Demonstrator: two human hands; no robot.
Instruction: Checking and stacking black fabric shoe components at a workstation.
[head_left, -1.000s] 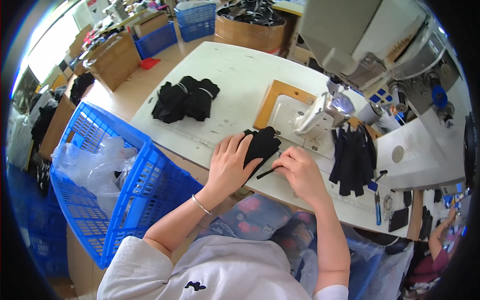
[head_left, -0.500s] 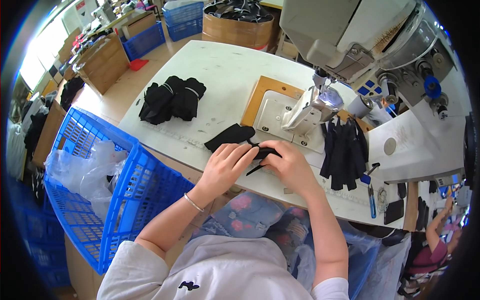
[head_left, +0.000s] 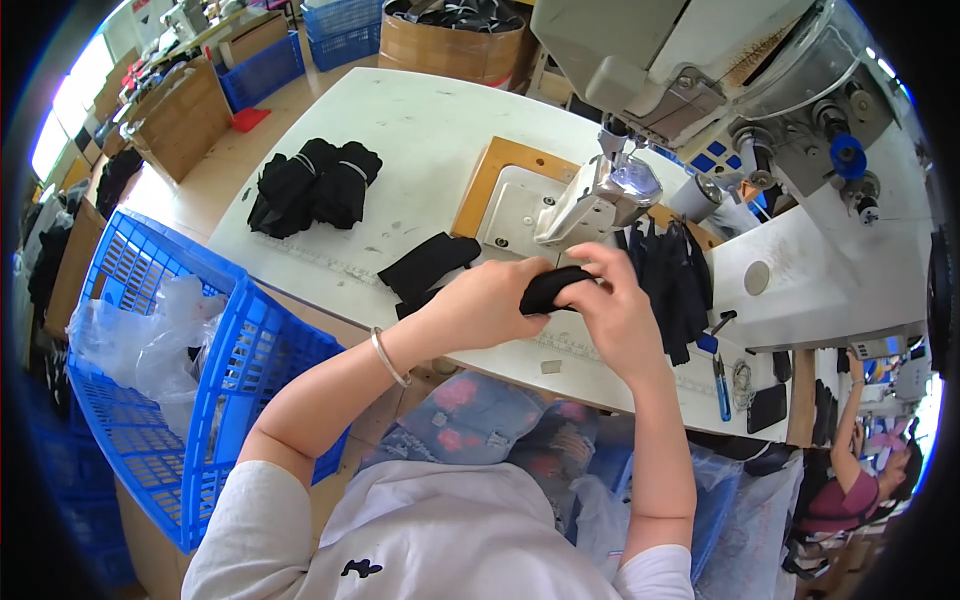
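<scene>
Over the front part of the white table, my left hand [head_left: 488, 303] and my right hand [head_left: 617, 312] hold a folded black fabric piece [head_left: 556, 288] between them. The fingers of both close on it, the right thumb and fingertips pinching its right end. Left of my hands lies a flat black fabric strip [head_left: 428, 264], and part of another black piece [head_left: 418, 302] shows beside my left wrist. Just beyond is the sewing machine's metal arm [head_left: 600, 200] with its lit needle area. More black fabric pieces [head_left: 668, 280] hang in a bunch right of my right hand.
Two tied black bundles [head_left: 318, 185] sit on the table's left side. A blue crate [head_left: 220, 400] with clear plastic bags stands at the left. Blue-handled snips [head_left: 722, 390] and a dark phone-like slab [head_left: 767, 408] lie at the right. Another person [head_left: 850, 480] works at far right.
Both hands have shifted right and lifted with the black fabric, which now looks folded over. The strip beside them stays on the table. The whole view has moved slightly.
</scene>
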